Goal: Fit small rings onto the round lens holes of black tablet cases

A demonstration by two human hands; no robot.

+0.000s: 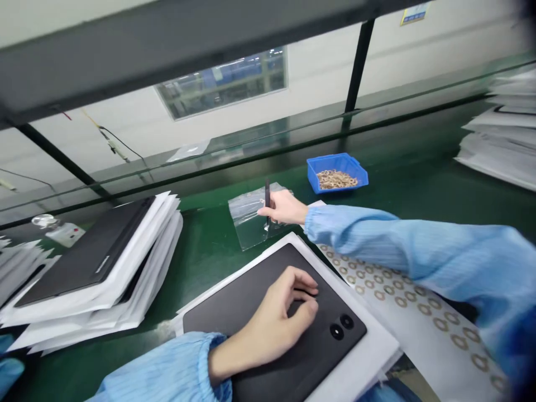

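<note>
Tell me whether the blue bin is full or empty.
Partly full: a shallow heap of small tan rings lies in the blue bin, its inner walls showing above the heap.

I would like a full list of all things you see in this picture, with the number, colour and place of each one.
tablet: 1, black with two round lenses, front centre
wrapped tablet stack: 1, black and white, left
paper stack: 1, white, far right
ring sheet: 1, white with tan rings, right of tablet
bin: 1, blue, holding small tan rings, far side of bench
plastic bag: 1, clear, on bench
pen-like tool: 1, black, in right hand
bench mat: 1, green, under these things
window: 1, far wall
sleeves: 2, light blue, on both arms
left hand: 1, bare, on tablet
right hand: 1, bare, over plastic bag
</note>
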